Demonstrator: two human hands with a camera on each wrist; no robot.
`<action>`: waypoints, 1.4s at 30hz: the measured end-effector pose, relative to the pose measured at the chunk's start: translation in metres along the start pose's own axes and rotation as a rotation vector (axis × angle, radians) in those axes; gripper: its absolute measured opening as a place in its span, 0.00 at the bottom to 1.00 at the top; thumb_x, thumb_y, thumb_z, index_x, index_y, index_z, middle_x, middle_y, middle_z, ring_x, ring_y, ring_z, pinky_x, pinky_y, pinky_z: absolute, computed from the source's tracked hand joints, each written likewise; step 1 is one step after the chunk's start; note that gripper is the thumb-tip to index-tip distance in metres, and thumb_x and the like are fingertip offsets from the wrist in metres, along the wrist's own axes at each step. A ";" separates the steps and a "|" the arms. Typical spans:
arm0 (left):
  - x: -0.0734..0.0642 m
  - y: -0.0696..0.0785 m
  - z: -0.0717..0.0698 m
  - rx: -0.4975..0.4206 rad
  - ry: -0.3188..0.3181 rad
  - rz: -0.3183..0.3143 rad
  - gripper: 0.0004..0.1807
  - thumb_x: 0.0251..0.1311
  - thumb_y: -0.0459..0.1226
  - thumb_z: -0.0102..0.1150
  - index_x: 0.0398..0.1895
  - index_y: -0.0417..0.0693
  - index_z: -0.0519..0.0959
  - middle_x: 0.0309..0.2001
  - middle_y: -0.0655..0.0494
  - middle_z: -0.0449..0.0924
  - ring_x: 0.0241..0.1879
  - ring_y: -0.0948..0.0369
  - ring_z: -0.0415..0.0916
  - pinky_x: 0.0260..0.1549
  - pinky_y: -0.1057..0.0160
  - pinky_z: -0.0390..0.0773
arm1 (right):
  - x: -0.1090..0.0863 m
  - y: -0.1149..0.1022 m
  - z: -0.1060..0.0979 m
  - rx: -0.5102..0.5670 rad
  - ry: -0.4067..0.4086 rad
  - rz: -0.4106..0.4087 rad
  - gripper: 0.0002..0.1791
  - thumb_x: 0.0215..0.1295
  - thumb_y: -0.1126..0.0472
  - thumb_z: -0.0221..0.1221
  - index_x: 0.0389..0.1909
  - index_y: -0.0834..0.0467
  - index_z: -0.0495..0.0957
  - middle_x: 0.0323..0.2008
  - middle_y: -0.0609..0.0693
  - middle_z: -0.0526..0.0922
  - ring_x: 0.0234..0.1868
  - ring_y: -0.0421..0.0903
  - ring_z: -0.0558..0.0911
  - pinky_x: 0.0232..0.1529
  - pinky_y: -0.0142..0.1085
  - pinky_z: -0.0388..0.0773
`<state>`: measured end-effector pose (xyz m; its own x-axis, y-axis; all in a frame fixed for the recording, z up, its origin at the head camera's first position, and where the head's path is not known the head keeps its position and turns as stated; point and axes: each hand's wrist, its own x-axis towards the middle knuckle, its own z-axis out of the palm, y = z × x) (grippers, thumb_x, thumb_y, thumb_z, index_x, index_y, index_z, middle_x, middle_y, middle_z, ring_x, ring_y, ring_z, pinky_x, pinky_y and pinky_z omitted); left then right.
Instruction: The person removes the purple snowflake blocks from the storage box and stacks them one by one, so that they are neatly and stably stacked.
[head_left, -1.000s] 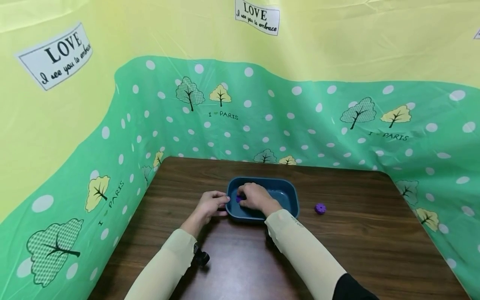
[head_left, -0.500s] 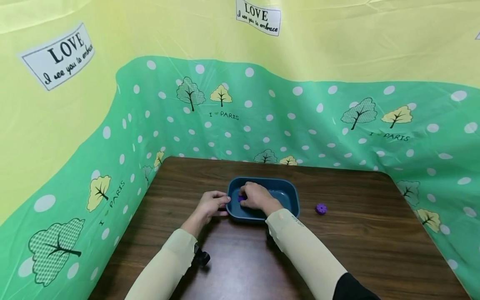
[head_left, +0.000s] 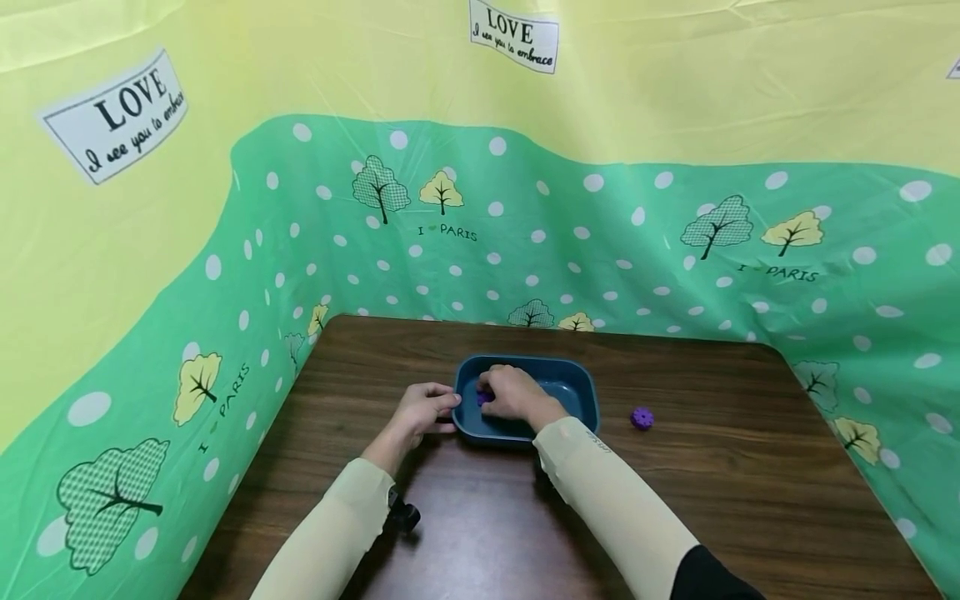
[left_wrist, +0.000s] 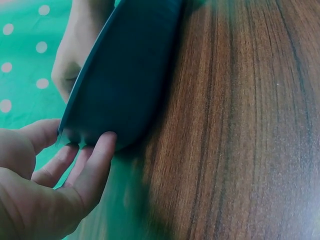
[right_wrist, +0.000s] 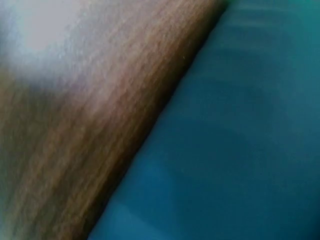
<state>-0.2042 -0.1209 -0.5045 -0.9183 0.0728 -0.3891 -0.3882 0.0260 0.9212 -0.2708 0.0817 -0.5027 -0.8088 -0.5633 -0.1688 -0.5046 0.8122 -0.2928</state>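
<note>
A blue rectangular plastic tray stands on the dark wood table in the head view. My left hand holds its left end, thumb at the rim and fingers against the outer wall; the left wrist view shows these fingers on the tray wall. My right hand reaches down inside the tray's left half, fingers curled on a small purple piece, mostly hidden. Outside, to the tray's right, lies a round purple notched disc. The right wrist view has only blurred tray wall and table.
The brown wood-grain table extends on all sides of the tray. A green and yellow printed cloth hangs behind and to the sides. A small black camera sits at the left wrist, just over the tabletop.
Both hands and the tray stay nearly where they were. The purple piece at my right fingertips has shifted very slightly to the right; the disc outside has not moved.
</note>
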 end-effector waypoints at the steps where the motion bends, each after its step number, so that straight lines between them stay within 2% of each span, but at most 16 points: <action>1: 0.000 0.000 0.000 0.000 0.000 0.001 0.17 0.69 0.36 0.64 0.57 0.36 0.79 0.50 0.41 0.81 0.44 0.53 0.86 0.44 0.52 0.90 | -0.001 0.001 -0.001 0.004 0.002 -0.003 0.22 0.64 0.47 0.69 0.56 0.50 0.83 0.49 0.47 0.82 0.47 0.45 0.80 0.56 0.43 0.83; 7: 0.000 0.000 0.001 0.006 0.001 0.006 0.17 0.69 0.36 0.64 0.57 0.36 0.79 0.49 0.42 0.82 0.41 0.56 0.85 0.42 0.53 0.91 | -0.005 0.004 -0.006 0.022 -0.012 -0.030 0.20 0.65 0.49 0.69 0.56 0.51 0.83 0.48 0.45 0.79 0.45 0.43 0.79 0.52 0.41 0.83; 14: -0.001 0.001 0.002 0.016 0.010 0.007 0.17 0.70 0.36 0.64 0.57 0.36 0.79 0.50 0.41 0.81 0.43 0.54 0.85 0.42 0.53 0.91 | -0.014 0.005 -0.014 0.022 -0.016 -0.039 0.20 0.67 0.49 0.68 0.57 0.50 0.84 0.46 0.44 0.76 0.42 0.42 0.76 0.47 0.36 0.82; 21: -0.002 -0.001 0.002 0.017 0.024 -0.004 0.18 0.69 0.36 0.64 0.58 0.36 0.79 0.49 0.42 0.81 0.45 0.52 0.84 0.42 0.52 0.91 | -0.029 0.008 -0.026 0.051 0.006 -0.038 0.21 0.68 0.50 0.67 0.59 0.51 0.83 0.49 0.44 0.78 0.44 0.43 0.77 0.51 0.39 0.83; 29: -0.002 -0.002 0.003 0.010 0.022 0.006 0.18 0.68 0.35 0.65 0.58 0.36 0.79 0.48 0.42 0.81 0.42 0.54 0.84 0.41 0.52 0.91 | -0.048 0.014 -0.042 0.059 0.074 -0.058 0.20 0.67 0.53 0.67 0.58 0.52 0.83 0.54 0.45 0.82 0.49 0.43 0.81 0.58 0.44 0.85; 37: -0.003 -0.001 0.002 0.003 0.012 0.013 0.20 0.68 0.35 0.65 0.60 0.34 0.78 0.48 0.41 0.81 0.43 0.53 0.84 0.43 0.50 0.91 | -0.069 0.027 -0.051 0.061 0.161 -0.078 0.18 0.66 0.55 0.68 0.55 0.54 0.85 0.48 0.46 0.83 0.46 0.43 0.82 0.51 0.42 0.87; 42: -0.004 -0.002 0.002 0.008 0.011 0.010 0.21 0.68 0.35 0.65 0.60 0.34 0.77 0.49 0.40 0.81 0.44 0.52 0.84 0.42 0.52 0.91 | -0.082 0.038 -0.052 0.071 0.203 -0.061 0.17 0.64 0.56 0.70 0.53 0.55 0.85 0.47 0.47 0.84 0.46 0.44 0.83 0.50 0.43 0.87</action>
<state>-0.1995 -0.1188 -0.5049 -0.9230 0.0627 -0.3797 -0.3783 0.0330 0.9251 -0.2387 0.1666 -0.4513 -0.8250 -0.5636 0.0419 -0.5381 0.7607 -0.3631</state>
